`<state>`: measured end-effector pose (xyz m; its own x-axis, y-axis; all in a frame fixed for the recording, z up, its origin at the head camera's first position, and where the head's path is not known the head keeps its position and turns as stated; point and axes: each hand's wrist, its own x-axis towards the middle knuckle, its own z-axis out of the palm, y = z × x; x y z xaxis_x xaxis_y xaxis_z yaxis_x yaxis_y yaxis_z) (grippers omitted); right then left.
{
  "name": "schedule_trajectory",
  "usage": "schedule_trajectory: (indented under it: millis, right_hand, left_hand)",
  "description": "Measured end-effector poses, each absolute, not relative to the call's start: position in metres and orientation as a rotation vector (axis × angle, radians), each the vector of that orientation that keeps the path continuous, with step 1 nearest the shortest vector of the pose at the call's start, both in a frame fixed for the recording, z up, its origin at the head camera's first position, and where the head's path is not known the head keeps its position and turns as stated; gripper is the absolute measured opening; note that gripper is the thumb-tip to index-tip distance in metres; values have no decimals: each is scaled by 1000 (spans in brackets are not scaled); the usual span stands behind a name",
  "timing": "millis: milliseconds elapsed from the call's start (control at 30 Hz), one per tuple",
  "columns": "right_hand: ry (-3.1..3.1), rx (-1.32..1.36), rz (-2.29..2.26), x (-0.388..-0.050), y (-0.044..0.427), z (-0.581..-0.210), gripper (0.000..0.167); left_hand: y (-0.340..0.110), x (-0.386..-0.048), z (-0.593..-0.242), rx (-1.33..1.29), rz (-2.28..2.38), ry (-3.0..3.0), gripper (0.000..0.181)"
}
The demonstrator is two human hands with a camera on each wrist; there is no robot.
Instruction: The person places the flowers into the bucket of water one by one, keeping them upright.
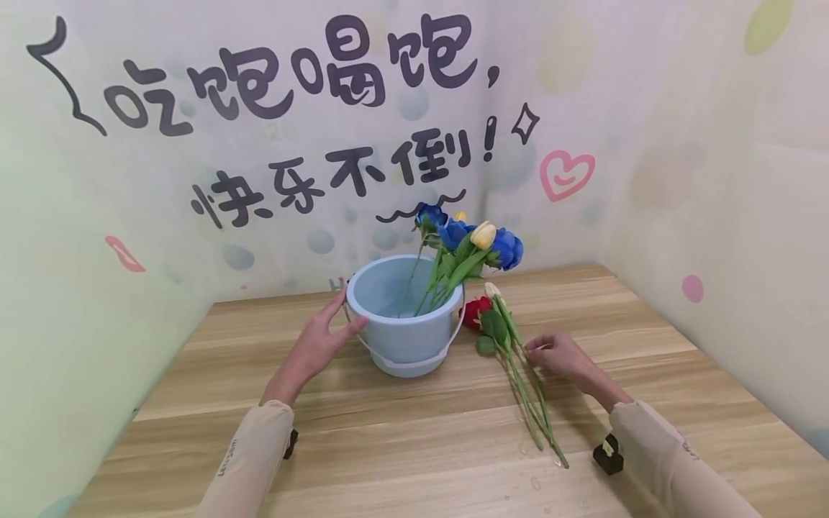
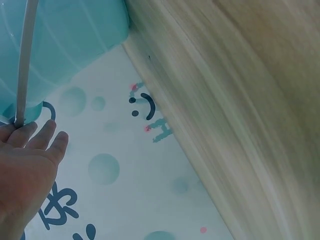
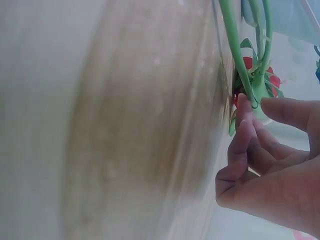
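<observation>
A light blue bucket (image 1: 408, 342) stands upright, with blue and pale yellow flowers (image 1: 453, 248) leaning on its right rim. My left hand (image 1: 314, 345) rests against the bucket's left side, fingers fairly straight; in the left wrist view, the fingertips of that hand (image 2: 30, 170) are at the bucket (image 2: 65, 40) beside its handle. Right of the bucket, a red flower (image 1: 476, 312) and a white tulip (image 1: 492, 291) lie on the table, stems toward me. My right hand (image 1: 560, 356) pinches the tulip's green stem between thumb and fingers, seen closer in the right wrist view (image 3: 272, 165).
The wooden table (image 1: 324, 446) carries a few water drops near the stem ends. Its back edge meets a patterned wall (image 1: 272, 266) with dark lettering, and another wall (image 1: 725, 216) runs along the right. The bucket's handle (image 1: 404, 365) hangs down in front.
</observation>
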<state>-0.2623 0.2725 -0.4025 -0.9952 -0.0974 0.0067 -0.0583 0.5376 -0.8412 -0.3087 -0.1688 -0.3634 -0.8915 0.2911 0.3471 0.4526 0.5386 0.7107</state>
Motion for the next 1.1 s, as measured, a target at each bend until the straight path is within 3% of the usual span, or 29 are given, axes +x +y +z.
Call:
schedule_trajectory:
  millis: [1100]
  right_hand:
    - [2593,-244,-1544,-264,280,-407,25]
  left_hand:
    - [-167,-307,-362,-627,-1295,-2575,83]
